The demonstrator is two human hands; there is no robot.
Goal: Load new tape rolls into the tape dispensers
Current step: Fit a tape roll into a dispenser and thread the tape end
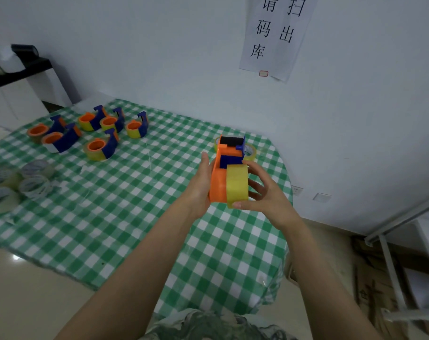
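Holding the orange tape dispenser (218,177) up over the green checked tablecloth (135,217), you had your left hand (200,185) laid flat against its left side, fingers straight and pointing away from you. Your right hand (266,196) gripped the yellow tape roll (237,185), thumb under its near edge and forefinger curled over the top, with the roll sitting against the dispenser's right side; whether it was fully seated I couldn't tell. Just behind the dispenser, a second roll (250,153) lay on the cloth. At the far left of the table stood a cluster of loaded dispensers (98,130), and nearer the left edge lay several clear rolls (34,179). A paper sign (277,33) hung on the wall above.
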